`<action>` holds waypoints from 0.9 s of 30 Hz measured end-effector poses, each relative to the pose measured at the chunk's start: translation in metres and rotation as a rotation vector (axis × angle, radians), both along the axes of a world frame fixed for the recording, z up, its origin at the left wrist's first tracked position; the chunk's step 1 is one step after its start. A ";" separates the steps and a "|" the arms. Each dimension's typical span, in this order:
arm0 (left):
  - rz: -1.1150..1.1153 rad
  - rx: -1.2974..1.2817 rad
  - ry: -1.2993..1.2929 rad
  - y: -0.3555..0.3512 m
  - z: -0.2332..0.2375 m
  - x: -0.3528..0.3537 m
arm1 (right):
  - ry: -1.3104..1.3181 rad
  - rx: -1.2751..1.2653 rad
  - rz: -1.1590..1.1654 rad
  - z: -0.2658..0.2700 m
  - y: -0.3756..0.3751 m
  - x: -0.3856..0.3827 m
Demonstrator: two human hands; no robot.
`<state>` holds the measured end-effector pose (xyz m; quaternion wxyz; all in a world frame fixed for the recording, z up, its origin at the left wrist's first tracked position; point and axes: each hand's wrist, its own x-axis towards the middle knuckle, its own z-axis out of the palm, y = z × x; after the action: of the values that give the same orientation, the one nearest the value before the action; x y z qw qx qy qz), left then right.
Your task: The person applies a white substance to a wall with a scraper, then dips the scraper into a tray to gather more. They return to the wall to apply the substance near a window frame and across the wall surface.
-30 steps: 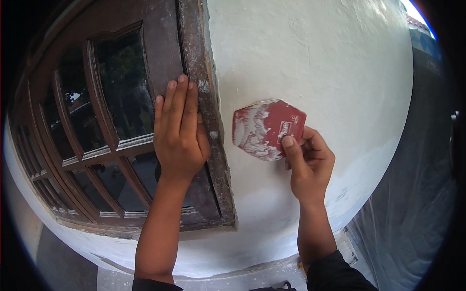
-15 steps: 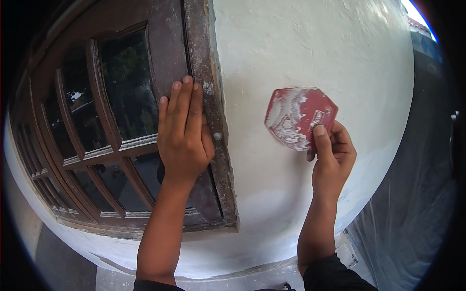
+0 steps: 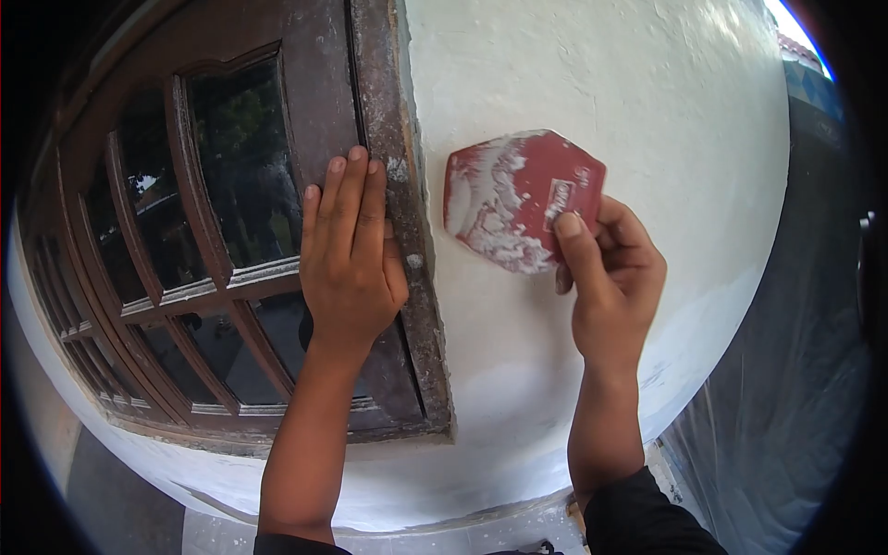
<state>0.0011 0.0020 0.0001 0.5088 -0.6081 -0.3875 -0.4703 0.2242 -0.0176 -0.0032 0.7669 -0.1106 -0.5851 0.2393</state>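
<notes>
My right hand pinches a red putty scraper by its lower right edge, thumb on the face toward me and fingers behind. White putty is smeared over the scraper's left half and lower edge. The tool overlaps the pale plastered wall, close to the window frame. My left hand lies flat with fingers stretched upward, resting on the brown wooden window near the seam with its outer frame.
Dark glass panes divided by wooden bars fill the window on the left. At the right, dark plastic sheeting hangs beside the wall's edge. Pale floor tiles show at the bottom.
My right hand has moved the scraper left and slightly up, nearer the window frame and larger in view. My left hand has stayed in place.
</notes>
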 end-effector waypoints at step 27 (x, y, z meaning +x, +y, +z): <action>0.040 0.022 -0.011 0.001 0.000 0.001 | 0.165 -0.092 -0.110 -0.034 0.010 0.032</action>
<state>0.0023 0.0031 -0.0002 0.5227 -0.5918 -0.3973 -0.4676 0.2566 -0.0073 -0.0373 0.8186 -0.1575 -0.5015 0.2314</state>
